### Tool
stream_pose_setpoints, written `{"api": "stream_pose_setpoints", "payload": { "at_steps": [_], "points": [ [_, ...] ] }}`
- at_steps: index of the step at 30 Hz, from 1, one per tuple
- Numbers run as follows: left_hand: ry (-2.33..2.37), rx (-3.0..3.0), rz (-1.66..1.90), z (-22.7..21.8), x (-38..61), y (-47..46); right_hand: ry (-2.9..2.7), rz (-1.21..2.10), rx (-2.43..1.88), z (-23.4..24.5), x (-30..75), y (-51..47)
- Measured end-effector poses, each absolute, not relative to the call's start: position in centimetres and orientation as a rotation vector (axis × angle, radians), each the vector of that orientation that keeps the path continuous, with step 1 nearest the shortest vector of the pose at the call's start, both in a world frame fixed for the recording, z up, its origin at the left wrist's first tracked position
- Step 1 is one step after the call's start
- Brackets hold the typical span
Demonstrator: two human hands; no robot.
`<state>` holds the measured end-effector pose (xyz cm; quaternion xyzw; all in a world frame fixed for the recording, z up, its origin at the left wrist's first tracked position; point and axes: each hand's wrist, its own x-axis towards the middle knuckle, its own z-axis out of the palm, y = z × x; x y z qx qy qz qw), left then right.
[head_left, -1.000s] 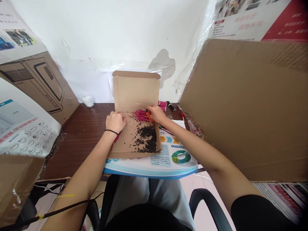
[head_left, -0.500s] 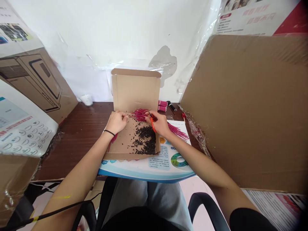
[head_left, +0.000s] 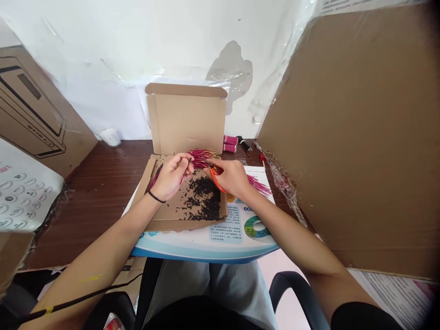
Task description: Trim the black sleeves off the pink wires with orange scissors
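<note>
While the left hand [head_left: 171, 178] is pinching a dark-tipped strand [head_left: 189, 160] above a box [head_left: 187, 119] holding black scraps [head_left: 206, 206], the right hand [head_left: 234, 176] is gripping scissors [head_left: 216, 180] nearby; trimming is seemingly the step, and cutting is calling for lining the two up.

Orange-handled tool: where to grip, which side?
The orange handle, probably best from the right: its dark tip points left, toward the left hand, leaving the handle end nearer the right hand, which holds it.
</note>
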<state>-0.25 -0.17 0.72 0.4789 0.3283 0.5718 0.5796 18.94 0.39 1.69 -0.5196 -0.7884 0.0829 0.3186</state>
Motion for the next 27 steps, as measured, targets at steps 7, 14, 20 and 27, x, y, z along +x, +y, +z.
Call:
{"api": "stream_pose_setpoints", "payload": {
  "at_steps": [7, 14, 20, 27],
  "points": [
    [0.824, 1.133, 1.266, 0.6, -0.2, -0.3, -2.055, 0.258, -1.319, 1.5, 18.7, -0.1],
    [0.824, 1.077, 1.233, 0.9, 0.2, -0.7, -1.636, 1.093, -1.156, 1.9, 17.7, -0.9],
    [0.810, 0.998, 1.195, 1.3, 0.1, -0.8, -1.453, 1.269, -1.017, 1.5, 17.0, -1.4],
    [0.790, 1.052, 1.220, 0.9, -0.3, -0.5, -1.508, 1.279, -1.025, 1.2, 17.1, -1.2]
  ]
}}
